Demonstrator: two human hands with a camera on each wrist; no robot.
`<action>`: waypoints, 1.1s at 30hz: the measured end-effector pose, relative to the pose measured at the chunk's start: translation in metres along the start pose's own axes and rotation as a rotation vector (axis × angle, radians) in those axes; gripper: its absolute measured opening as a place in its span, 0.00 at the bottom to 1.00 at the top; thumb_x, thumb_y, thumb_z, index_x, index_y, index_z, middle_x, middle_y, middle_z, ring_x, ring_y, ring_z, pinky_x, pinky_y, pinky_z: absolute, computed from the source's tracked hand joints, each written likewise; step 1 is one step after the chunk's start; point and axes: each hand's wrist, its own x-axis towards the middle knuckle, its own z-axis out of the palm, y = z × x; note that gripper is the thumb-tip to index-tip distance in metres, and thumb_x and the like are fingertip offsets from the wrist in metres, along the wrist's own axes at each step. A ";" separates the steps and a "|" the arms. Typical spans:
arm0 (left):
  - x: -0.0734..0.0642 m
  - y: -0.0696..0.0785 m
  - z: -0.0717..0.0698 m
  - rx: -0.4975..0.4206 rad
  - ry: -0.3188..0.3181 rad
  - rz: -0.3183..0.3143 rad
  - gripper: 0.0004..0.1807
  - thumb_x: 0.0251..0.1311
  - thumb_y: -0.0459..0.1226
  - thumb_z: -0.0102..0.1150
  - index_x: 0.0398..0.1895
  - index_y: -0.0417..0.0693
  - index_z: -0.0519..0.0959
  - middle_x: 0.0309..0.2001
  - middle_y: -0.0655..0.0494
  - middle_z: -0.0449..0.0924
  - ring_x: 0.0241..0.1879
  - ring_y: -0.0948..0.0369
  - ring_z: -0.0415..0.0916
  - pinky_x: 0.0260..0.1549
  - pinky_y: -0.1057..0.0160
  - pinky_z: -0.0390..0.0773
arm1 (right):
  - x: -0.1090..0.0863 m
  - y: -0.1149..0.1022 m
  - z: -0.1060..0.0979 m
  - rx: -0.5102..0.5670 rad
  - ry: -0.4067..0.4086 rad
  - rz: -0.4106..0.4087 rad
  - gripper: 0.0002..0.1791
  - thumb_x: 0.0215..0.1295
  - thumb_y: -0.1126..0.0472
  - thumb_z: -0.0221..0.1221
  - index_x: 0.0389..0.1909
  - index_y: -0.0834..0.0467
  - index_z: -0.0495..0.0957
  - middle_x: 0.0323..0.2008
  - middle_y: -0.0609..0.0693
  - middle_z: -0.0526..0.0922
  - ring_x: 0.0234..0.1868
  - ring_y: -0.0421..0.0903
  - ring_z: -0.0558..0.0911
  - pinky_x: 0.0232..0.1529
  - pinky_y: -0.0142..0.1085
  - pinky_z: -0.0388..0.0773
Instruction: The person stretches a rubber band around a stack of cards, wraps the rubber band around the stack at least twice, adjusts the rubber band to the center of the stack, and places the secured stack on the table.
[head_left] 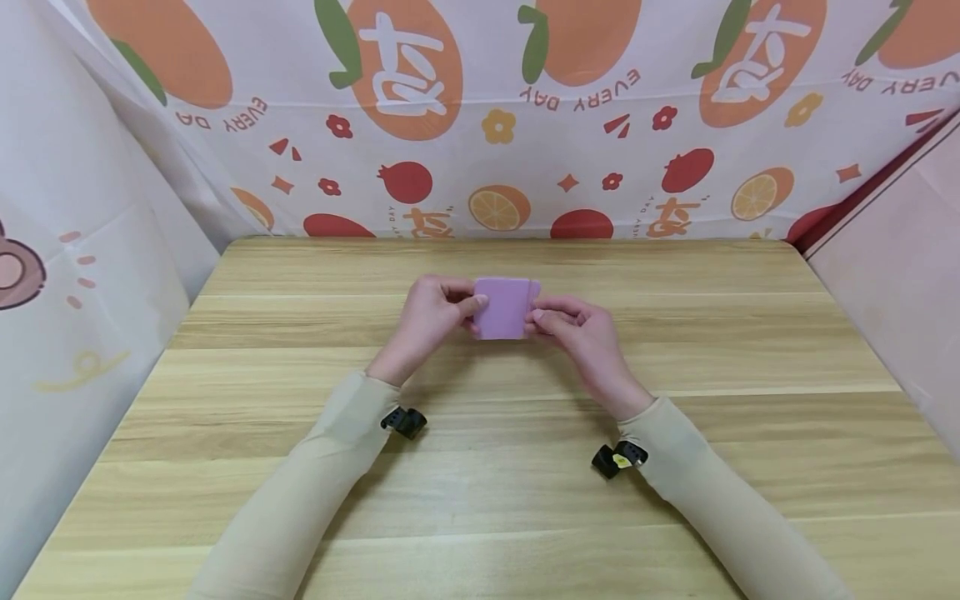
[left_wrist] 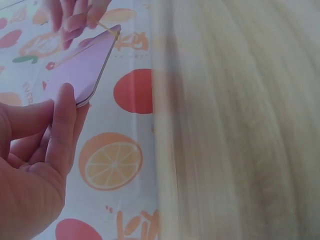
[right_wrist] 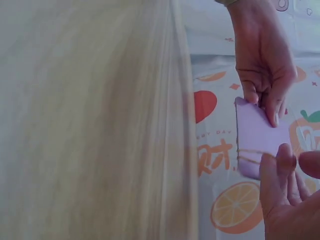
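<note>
A small, thin purple pad (head_left: 501,310) with rounded corners is held up off the wooden table, near its back. My left hand (head_left: 435,315) pinches its left side, thumb on the near face and fingers behind. A thin yellowish rubber band (right_wrist: 254,151) crosses the pad near its right end, as two strands in the right wrist view. My right hand (head_left: 583,332) is at that end, its thumb and fingertips pinching the band. In the left wrist view, a piece of band stretches between those fingers and the pad's corner. The pad's back is hidden.
The wooden table (head_left: 480,467) spreads beneath both forearms. A fruit-print cloth (head_left: 570,150) hangs along its back edge, with pale cloth (head_left: 112,217) at the left side. Each wrist carries a small black camera on a strap.
</note>
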 end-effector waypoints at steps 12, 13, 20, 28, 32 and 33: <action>0.001 0.003 -0.001 -0.135 0.051 -0.096 0.07 0.63 0.28 0.62 0.39 0.28 0.82 0.32 0.43 0.80 0.23 0.59 0.80 0.30 0.59 0.84 | 0.000 0.001 -0.002 -0.349 -0.058 -0.102 0.10 0.62 0.68 0.65 0.44 0.66 0.82 0.35 0.58 0.84 0.34 0.52 0.83 0.36 0.44 0.84; 0.001 0.003 -0.001 -0.137 0.057 -0.107 0.07 0.63 0.28 0.62 0.39 0.28 0.82 0.32 0.44 0.80 0.23 0.59 0.79 0.30 0.58 0.84 | -0.001 0.000 -0.001 -0.394 -0.066 -0.113 0.10 0.62 0.67 0.65 0.44 0.65 0.82 0.35 0.57 0.84 0.34 0.52 0.83 0.35 0.44 0.83; 0.000 0.004 -0.002 -0.141 0.078 -0.147 0.08 0.63 0.28 0.61 0.39 0.28 0.81 0.31 0.47 0.77 0.24 0.59 0.79 0.32 0.57 0.84 | -0.010 -0.006 0.006 -0.687 -0.065 -0.212 0.05 0.62 0.65 0.66 0.39 0.59 0.83 0.33 0.49 0.83 0.34 0.45 0.81 0.35 0.35 0.80; 0.000 0.004 -0.001 -0.148 0.086 -0.152 0.06 0.62 0.28 0.62 0.37 0.28 0.81 0.29 0.49 0.77 0.22 0.61 0.78 0.29 0.61 0.84 | -0.017 -0.009 0.011 -0.819 -0.029 -0.291 0.04 0.63 0.64 0.66 0.37 0.57 0.83 0.31 0.47 0.82 0.33 0.41 0.79 0.36 0.35 0.80; 0.000 0.002 -0.001 -0.148 0.084 -0.161 0.06 0.62 0.28 0.62 0.37 0.29 0.81 0.28 0.49 0.77 0.21 0.61 0.78 0.31 0.58 0.84 | -0.018 -0.009 0.011 -0.829 -0.013 -0.323 0.04 0.64 0.63 0.66 0.38 0.57 0.83 0.31 0.46 0.82 0.33 0.40 0.79 0.35 0.34 0.80; 0.000 0.001 -0.001 -0.153 0.084 -0.164 0.06 0.62 0.28 0.62 0.37 0.29 0.81 0.28 0.50 0.77 0.21 0.61 0.78 0.31 0.58 0.84 | -0.018 -0.009 0.011 -0.829 -0.012 -0.331 0.04 0.64 0.63 0.66 0.39 0.57 0.83 0.31 0.46 0.82 0.33 0.40 0.79 0.35 0.34 0.80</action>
